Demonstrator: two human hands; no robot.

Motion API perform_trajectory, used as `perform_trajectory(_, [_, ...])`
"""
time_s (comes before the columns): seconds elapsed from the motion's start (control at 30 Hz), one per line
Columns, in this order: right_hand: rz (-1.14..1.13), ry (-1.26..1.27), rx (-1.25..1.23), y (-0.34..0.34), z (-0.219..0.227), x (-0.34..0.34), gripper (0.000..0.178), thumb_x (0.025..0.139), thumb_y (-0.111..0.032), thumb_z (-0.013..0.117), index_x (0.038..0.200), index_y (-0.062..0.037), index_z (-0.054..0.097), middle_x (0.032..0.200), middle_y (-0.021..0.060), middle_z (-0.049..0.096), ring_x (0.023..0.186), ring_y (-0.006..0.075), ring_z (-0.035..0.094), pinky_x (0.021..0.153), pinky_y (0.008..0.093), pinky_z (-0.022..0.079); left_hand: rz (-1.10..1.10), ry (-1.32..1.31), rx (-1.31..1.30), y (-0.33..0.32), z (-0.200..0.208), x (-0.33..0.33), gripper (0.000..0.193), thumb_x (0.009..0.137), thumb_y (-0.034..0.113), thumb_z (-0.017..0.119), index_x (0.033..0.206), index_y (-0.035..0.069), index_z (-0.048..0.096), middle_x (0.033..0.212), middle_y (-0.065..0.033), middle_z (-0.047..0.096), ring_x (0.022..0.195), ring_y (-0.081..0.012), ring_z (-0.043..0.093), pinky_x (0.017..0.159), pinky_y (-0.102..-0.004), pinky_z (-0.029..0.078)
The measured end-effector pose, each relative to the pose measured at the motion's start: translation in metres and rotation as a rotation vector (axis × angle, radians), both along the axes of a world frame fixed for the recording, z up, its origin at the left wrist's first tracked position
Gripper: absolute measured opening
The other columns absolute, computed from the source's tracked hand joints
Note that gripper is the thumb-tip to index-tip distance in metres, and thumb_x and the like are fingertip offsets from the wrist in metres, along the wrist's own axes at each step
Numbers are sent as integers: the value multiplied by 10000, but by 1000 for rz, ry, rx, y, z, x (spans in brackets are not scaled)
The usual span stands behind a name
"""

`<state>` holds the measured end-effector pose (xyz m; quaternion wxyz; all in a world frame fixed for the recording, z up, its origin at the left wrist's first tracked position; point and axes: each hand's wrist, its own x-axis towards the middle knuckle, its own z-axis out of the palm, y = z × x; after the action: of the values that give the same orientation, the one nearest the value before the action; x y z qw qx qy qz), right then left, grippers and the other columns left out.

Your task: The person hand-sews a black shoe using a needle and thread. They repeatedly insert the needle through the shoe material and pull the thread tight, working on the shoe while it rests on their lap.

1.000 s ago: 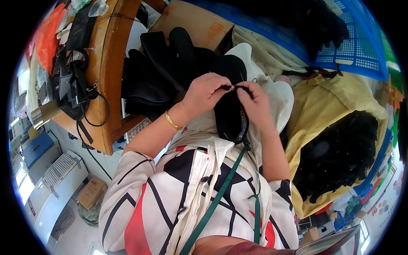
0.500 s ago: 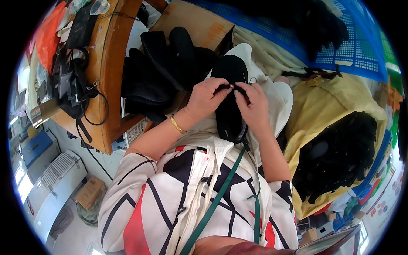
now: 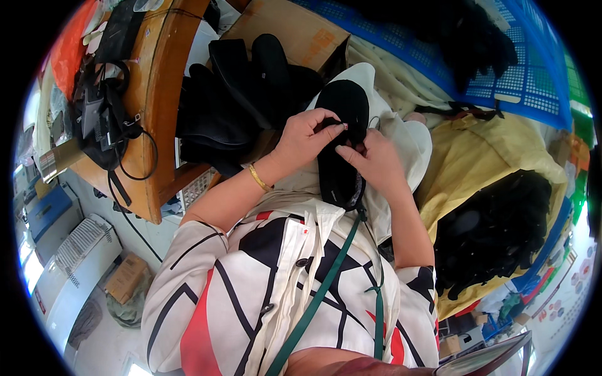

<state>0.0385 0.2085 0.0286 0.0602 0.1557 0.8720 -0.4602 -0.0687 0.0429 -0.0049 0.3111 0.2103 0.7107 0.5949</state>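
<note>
A black fabric shoe (image 3: 342, 100) lies on the pale cloth over my lap, its rounded end pointing away from me. My left hand (image 3: 308, 135) is closed over the middle of the shoe, thumb and finger pinching a narrow black strip with a tiny pinkish detail at the thumb tip. Close by on the right, my right hand (image 3: 379, 160) has its fingers curled in against the shoe's side. Its thumb points left, and what its fingertips hold is hidden. A thin dark loop (image 3: 374, 121) stands up just beyond the right hand.
More black shoes (image 3: 235, 75) are heaped at the left, before a cardboard box (image 3: 288, 28). A wooden table (image 3: 157, 81) bears a black bag (image 3: 103, 125). To the right stands a yellow sack (image 3: 464, 147) of black pieces, below a blue crate (image 3: 533, 78).
My right hand has drawn slightly down and away from the left hand, its fingers curling inward. The left hand keeps its pinch on the strip, almost in place.
</note>
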Motion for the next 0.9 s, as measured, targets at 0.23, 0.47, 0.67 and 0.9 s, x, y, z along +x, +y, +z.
perform_trajectory(0.23, [-27,93,568,17,12,18,186,858,-208,683,773,-49,635,752,121,591,705,329,594,605,396,464,30,500,-157,6,12,-8,246,854,141,738,1066,54,651,959,-50,632,659,-106,587,575,-247,467])
perform_trajectory(0.47, [-653,549,-203,-9,10,-10,279,1002,-183,531,782,-15,572,710,66,533,717,212,570,733,393,494,-92,854,-173,12,22,-3,305,764,159,756,1035,80,641,947,-76,595,803,-258,627,631,-345,529])
perform_trajectory(0.67, [-548,709,-1326,-35,-3,-10,264,1031,-128,425,791,-37,482,723,40,465,686,191,460,832,405,457,-103,1055,-328,16,10,0,289,715,203,755,956,96,635,833,-43,517,786,-215,596,596,-338,502])
perform_trajectory(0.9, [-575,607,-952,-70,11,32,226,1014,-104,449,802,-35,484,707,1,400,656,129,389,881,360,441,-167,1078,-314,16,-3,-6,258,706,211,765,837,107,569,814,-47,513,741,-219,606,562,-337,500])
